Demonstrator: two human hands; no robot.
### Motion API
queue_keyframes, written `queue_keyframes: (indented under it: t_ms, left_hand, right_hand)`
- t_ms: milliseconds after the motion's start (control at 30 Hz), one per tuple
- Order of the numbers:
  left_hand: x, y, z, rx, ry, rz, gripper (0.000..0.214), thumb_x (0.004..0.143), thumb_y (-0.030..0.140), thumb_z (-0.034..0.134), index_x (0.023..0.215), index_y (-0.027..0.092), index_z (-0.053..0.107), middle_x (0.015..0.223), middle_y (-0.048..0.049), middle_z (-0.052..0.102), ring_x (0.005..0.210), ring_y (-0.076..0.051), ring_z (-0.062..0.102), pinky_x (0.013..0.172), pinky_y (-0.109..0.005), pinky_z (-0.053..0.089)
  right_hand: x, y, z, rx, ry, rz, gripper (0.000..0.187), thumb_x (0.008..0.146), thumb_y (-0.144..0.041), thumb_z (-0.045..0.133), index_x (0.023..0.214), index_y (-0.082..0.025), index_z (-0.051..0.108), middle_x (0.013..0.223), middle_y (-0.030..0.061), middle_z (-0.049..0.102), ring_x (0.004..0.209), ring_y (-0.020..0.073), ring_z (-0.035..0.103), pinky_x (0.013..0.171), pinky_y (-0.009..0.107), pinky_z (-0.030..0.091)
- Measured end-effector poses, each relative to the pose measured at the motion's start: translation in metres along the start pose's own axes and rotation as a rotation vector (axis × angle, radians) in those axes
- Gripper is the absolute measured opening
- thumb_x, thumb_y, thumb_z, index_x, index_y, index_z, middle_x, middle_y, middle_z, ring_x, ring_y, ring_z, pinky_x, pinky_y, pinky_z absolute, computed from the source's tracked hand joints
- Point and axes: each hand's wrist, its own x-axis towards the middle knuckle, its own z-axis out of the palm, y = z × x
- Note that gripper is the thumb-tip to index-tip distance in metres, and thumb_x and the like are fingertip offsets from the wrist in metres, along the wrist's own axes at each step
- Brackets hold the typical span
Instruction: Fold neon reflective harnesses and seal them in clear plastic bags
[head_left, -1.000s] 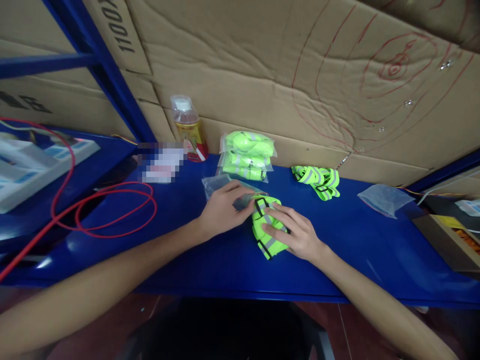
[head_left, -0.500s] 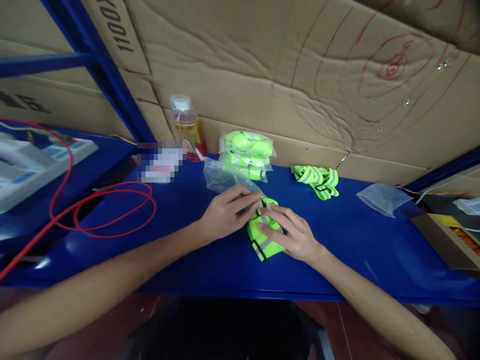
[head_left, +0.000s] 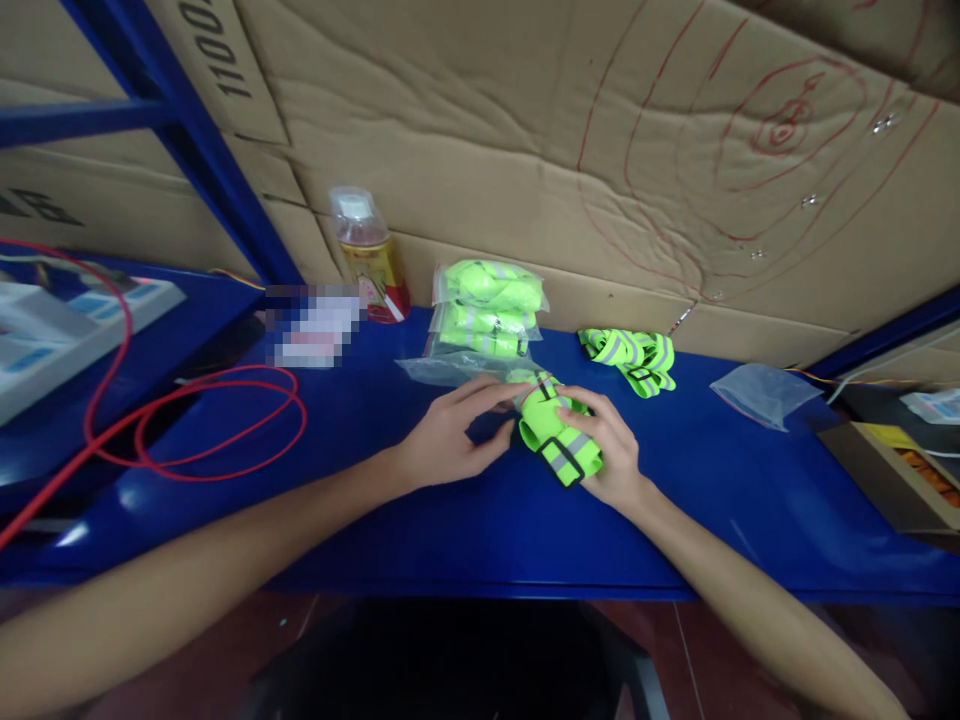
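My right hand grips a folded neon-yellow reflective strap bundle lifted a little off the blue table. My left hand pinches the mouth of a clear plastic bag at the bundle's upper end, thumb below and fingers above. The bag lies flat toward the back, and the bundle's tip sits at its opening.
A stack of bagged neon straps stands against the cardboard wall, loose neon straps to its right. An empty clear bag lies far right near a cardboard box. A bottle stands at the back. A red cable loops at left.
My right hand turned the strap bundle and lifted it toward the bag's mouth. My left hand shifted from pressing the bag to pinching its opening; the bag settled flatter.
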Motion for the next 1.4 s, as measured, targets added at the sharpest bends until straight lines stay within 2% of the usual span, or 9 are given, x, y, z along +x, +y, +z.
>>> queue_keyframes:
  t_ms: [167, 300, 400, 500, 633, 867, 1167, 1333, 1400]
  left_hand:
    - [-0.001, -0.011, -0.008, 0.512, 0.06, 0.143, 0.045, 0.097, 0.016, 0.068, 0.138, 0.034, 0.068, 0.113, -0.009, 0.068, 0.106, -0.025, 0.065, 0.095, -0.046, 0.056]
    - [0.006, -0.012, -0.016, 0.675, 0.104, 0.31, 0.031, 0.096, 0.024, 0.075, 0.125, 0.033, 0.069, 0.143, -0.0097, 0.065, 0.137, -0.033, 0.056, 0.112, -0.056, 0.047]
    - [0.011, -0.009, -0.018, 0.68, 0.034, 0.354, 0.027, 0.101, 0.026, 0.066, 0.129, 0.026, 0.064, 0.148, -0.0113, 0.065, 0.136, -0.031, 0.06, 0.119, -0.058, 0.042]
    - [0.012, -0.01, -0.016, 0.656, -0.038, 0.333, 0.041, 0.104, 0.027, 0.059, 0.144, 0.016, 0.055, 0.138, -0.0137, 0.073, 0.127, -0.03, 0.067, 0.12, -0.056, 0.042]
    - [0.01, -0.013, -0.014, 0.617, -0.125, 0.343, 0.041, 0.103, 0.018, 0.058, 0.144, 0.015, 0.057, 0.139, -0.0115, 0.072, 0.128, -0.028, 0.067, 0.122, -0.054, 0.039]
    - [0.01, -0.015, -0.019, 0.514, -0.256, 0.334, 0.046, 0.105, 0.025, 0.061, 0.149, 0.011, 0.053, 0.148, -0.0151, 0.066, 0.138, -0.029, 0.06, 0.124, -0.052, 0.038]
    - [0.012, -0.018, -0.015, 0.435, -0.261, 0.386, 0.054, 0.105, 0.037, 0.063, 0.149, 0.008, 0.05, 0.142, -0.0196, 0.069, 0.13, -0.03, 0.066, 0.113, -0.048, 0.047]
    - [0.013, -0.016, -0.009, 0.4, -0.22, 0.351, 0.069, 0.098, 0.061, 0.068, 0.141, 0.009, 0.056, 0.128, -0.0186, 0.075, 0.113, -0.03, 0.073, 0.104, -0.046, 0.053]
    - [0.013, -0.014, -0.008, 0.413, -0.196, 0.339, 0.06, 0.1, 0.054, 0.067, 0.138, 0.009, 0.057, 0.125, -0.0171, 0.076, 0.108, -0.029, 0.074, 0.1, -0.045, 0.055]
  right_hand:
    - [0.004, -0.003, 0.0, 0.112, 0.003, 0.082, 0.051, 0.092, -0.027, 0.079, 0.14, -0.03, 0.063, 0.14, 0.0152, 0.069, 0.126, 0.0332, 0.071, 0.103, 0.05, 0.061]
    - [0.006, -0.007, -0.001, 0.142, -0.047, 0.022, 0.052, 0.093, -0.026, 0.079, 0.142, -0.029, 0.061, 0.14, 0.0176, 0.068, 0.127, 0.0336, 0.07, 0.1, 0.049, 0.063]
    - [0.006, -0.012, -0.002, 0.111, -0.091, -0.109, 0.049, 0.096, -0.019, 0.072, 0.143, -0.026, 0.062, 0.142, 0.0201, 0.067, 0.131, 0.0351, 0.068, 0.1, 0.051, 0.063]
    - [0.008, -0.018, 0.0, 0.056, -0.116, -0.227, 0.04, 0.098, -0.012, 0.067, 0.137, -0.019, 0.068, 0.138, 0.0224, 0.07, 0.139, 0.0378, 0.063, 0.102, 0.053, 0.063]
    - [0.009, -0.02, 0.003, 0.047, -0.112, -0.261, 0.037, 0.101, -0.011, 0.061, 0.136, -0.017, 0.068, 0.137, 0.0227, 0.07, 0.137, 0.0366, 0.064, 0.102, 0.052, 0.063]
    - [0.01, -0.017, -0.003, 0.069, -0.047, -0.107, 0.039, 0.097, -0.022, 0.073, 0.136, -0.023, 0.07, 0.131, 0.016, 0.069, 0.12, 0.0303, 0.072, 0.099, 0.044, 0.063]
    - [0.02, -0.021, -0.003, 0.185, 0.018, 0.116, 0.035, 0.09, -0.031, 0.084, 0.122, -0.023, 0.076, 0.113, 0.0137, 0.078, 0.101, 0.0286, 0.076, 0.086, 0.042, 0.062]
    - [0.018, -0.024, 0.0, 0.22, 0.052, 0.203, 0.041, 0.084, -0.027, 0.088, 0.122, -0.023, 0.075, 0.108, 0.0108, 0.079, 0.092, 0.0254, 0.076, 0.08, 0.037, 0.063]
    - [0.017, -0.024, 0.001, 0.211, 0.055, 0.179, 0.043, 0.084, -0.024, 0.087, 0.125, -0.023, 0.074, 0.109, 0.0106, 0.079, 0.093, 0.026, 0.076, 0.081, 0.038, 0.063]
